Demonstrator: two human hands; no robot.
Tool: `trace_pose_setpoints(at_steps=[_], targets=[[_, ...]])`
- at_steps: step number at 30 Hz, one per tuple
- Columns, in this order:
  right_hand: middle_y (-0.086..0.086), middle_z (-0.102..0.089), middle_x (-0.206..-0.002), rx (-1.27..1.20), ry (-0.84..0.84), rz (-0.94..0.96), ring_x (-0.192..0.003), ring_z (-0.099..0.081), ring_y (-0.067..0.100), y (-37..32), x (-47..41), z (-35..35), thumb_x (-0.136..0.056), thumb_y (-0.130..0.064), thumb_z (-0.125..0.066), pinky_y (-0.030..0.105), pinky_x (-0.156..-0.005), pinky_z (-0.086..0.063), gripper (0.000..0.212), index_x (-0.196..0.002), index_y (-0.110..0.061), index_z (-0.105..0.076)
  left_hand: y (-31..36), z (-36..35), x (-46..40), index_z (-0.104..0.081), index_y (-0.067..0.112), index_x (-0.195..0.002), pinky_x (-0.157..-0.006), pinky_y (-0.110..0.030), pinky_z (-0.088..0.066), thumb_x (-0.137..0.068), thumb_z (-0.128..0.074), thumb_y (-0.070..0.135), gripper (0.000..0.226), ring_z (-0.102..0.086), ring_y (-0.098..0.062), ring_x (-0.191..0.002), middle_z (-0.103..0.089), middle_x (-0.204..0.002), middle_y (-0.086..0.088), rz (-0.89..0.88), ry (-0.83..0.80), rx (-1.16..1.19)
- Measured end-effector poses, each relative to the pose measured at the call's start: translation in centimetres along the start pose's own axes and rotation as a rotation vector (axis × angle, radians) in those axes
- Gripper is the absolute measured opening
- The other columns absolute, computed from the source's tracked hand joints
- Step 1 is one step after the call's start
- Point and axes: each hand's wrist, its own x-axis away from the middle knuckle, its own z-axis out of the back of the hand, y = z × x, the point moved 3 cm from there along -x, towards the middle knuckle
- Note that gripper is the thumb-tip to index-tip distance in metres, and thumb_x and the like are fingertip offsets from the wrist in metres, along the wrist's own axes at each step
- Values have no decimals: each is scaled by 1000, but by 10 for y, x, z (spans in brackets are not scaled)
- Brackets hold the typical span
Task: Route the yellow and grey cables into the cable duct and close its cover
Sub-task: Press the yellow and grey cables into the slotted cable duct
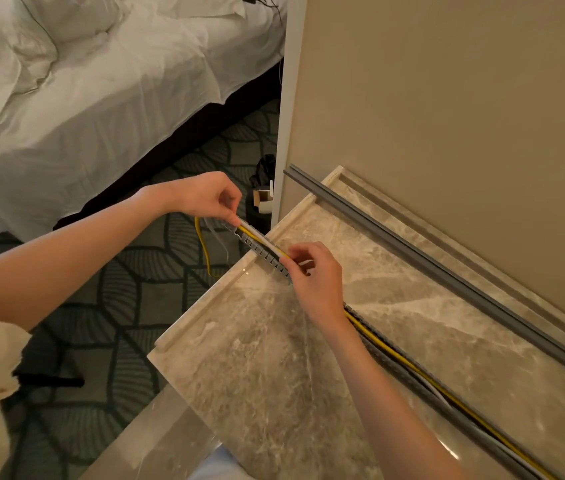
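— Where are your hands?

— At the table's [239, 341] left edge. My left hand [205, 197] pinches the end of the slotted grey cable duct [260, 247], which juts past that edge over the carpet. My right hand [315, 275] grips the duct just inside the edge, fingers closed on it.

— And the cables?

— The yellow cable [412, 367] lies in the open duct along the marble top toward the near right corner, its loose end [201, 244] hanging off the left edge. The grey cable [435, 389] runs beside it. The cover [447, 271] rests apart, along the table's back edge by the wall
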Motion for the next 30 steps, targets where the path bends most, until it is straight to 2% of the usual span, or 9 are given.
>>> trace_pose_setpoints(at_steps=[5,9,13,15,17,21,23,25,30], targets=[[0,-57,-91,329,118,231,-85,-52,14,-9,12,-6,-88,-19,-65,21,-68,-45,11,-96,-12,-66,3,1,2,-64,10,-74,-78,-33,-56,-78,-73,20,14,-67,-13,-76,-70,-77,-2,2,-1,-26],[6,-58,-92,385,111,247,-85,-51,19,-10,13,-11,-90,-13,-61,28,-70,-47,9,-97,-7,-64,5,2,4,-63,13,-72,-75,-33,-54,-78,-73,23,15,-65,-16,-73,-68,-75,-3,-15,17,-70],[-4,-54,-92,160,63,109,-86,-51,13,-3,11,-10,-90,-14,-62,22,-74,-47,4,-94,-15,-63,5,2,4,-64,13,-72,-74,-32,-53,-78,-73,23,15,-65,-17,-73,-67,-75,-4,-18,17,-76],[-5,-54,-88,-17,71,-7,-81,-53,10,-1,6,-7,-86,-11,-66,18,-71,-46,11,-86,-20,-60,6,1,3,-64,12,-72,-73,-31,-53,-78,-73,22,15,-64,-16,-72,-67,-74,-2,-15,15,-73],[-3,-57,-89,-79,66,-99,-78,-53,7,2,1,-4,-82,-12,-70,14,-67,-44,16,-82,-22,-58,5,0,2,-64,11,-72,-74,-30,-52,-78,-73,21,15,-64,-14,-73,-66,-73,0,-12,15,-73],[-2,-62,-85,-181,-60,-271,-73,-56,3,5,-12,0,-79,-14,-75,6,-60,-46,18,-92,-17,-63,2,0,2,-64,13,-73,-75,-30,-53,-78,-73,21,14,-65,-14,-75,-67,-76,0,-8,17,-67],[-1,-66,-84,-208,-175,-374,-76,-61,7,8,-19,5,-79,-18,-76,10,-64,-49,20,-96,-13,-68,1,0,2,-64,13,-73,-76,-31,-54,-78,-73,22,14,-66,-16,-77,-68,-77,-2,-6,15,-63],[-1,-69,-84,-196,-289,-465,-80,-64,11,11,-21,7,-79,-24,-76,20,-71,-52,20,-95,-12,-73,1,-1,1,-64,14,-72,-75,-30,-53,-78,-73,22,14,-65,-15,-76,-67,-76,-1,-6,9,-61],[0,-70,-79,-63,-364,-443,-75,-61,10,15,-23,1,-86,-31,-68,23,-67,-47,24,-93,-9,-75,2,-1,2,-63,16,-71,-73,-28,-51,-78,-73,21,14,-63,-12,-74,-66,-75,1,-8,6,-69]])
